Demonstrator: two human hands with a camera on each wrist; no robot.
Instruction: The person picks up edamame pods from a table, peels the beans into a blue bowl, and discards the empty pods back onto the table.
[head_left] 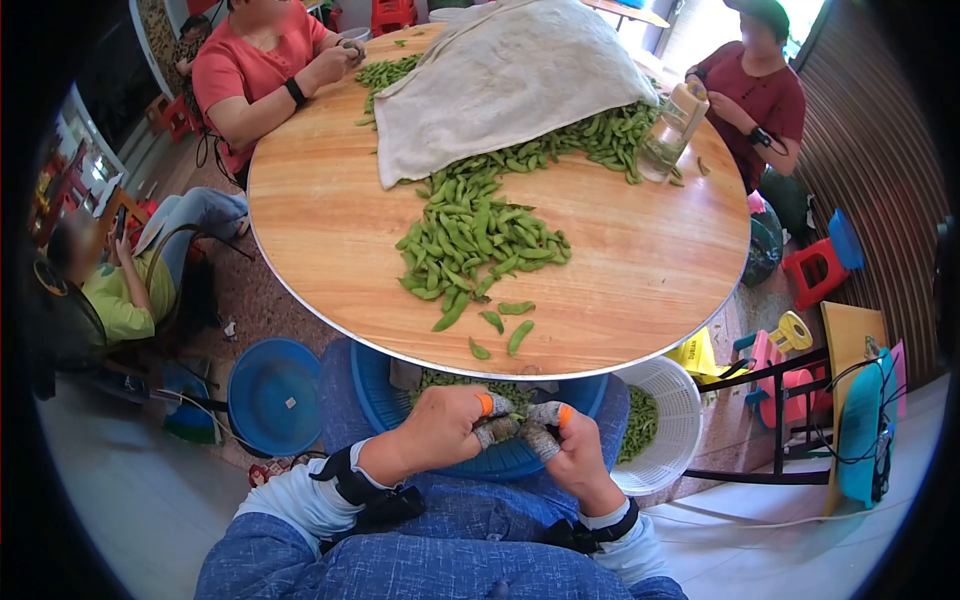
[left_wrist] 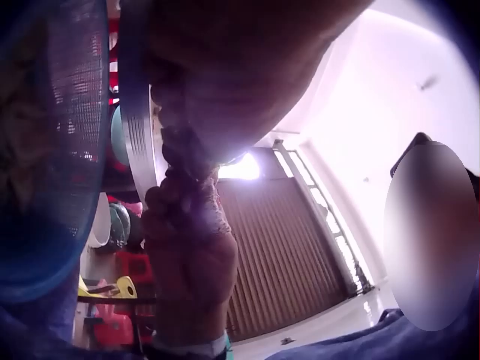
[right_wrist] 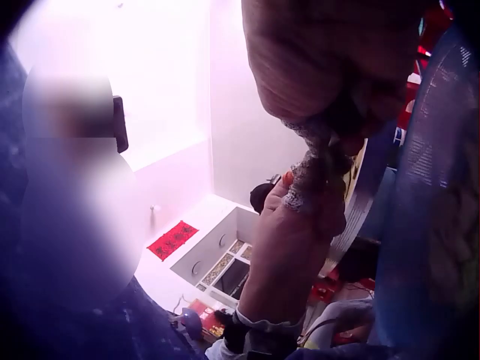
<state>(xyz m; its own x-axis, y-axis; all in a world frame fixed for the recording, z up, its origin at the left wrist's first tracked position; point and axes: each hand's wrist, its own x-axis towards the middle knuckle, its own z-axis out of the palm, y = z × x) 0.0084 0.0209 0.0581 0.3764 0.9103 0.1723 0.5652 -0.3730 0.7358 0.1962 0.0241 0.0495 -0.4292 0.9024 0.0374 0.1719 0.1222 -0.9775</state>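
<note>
Over the blue basket on the person's lap, both hands meet at their fingertips. My left hand and right hand pinch a green soybean pod between them, largely hidden by the fingers. Grey wraps cover the thumbs and forefingers, with orange bands at some of them. Green pieces lie in the basket under the hands. In the left wrist view the right hand shows beyond the dark left hand; the right wrist view shows the left hand from the other side.
A pile of pods spreads over the round table, partly under a white cloth. A clear jug stands at the right. A white basket with pods and a blue basin flank the lap. Other people sit around.
</note>
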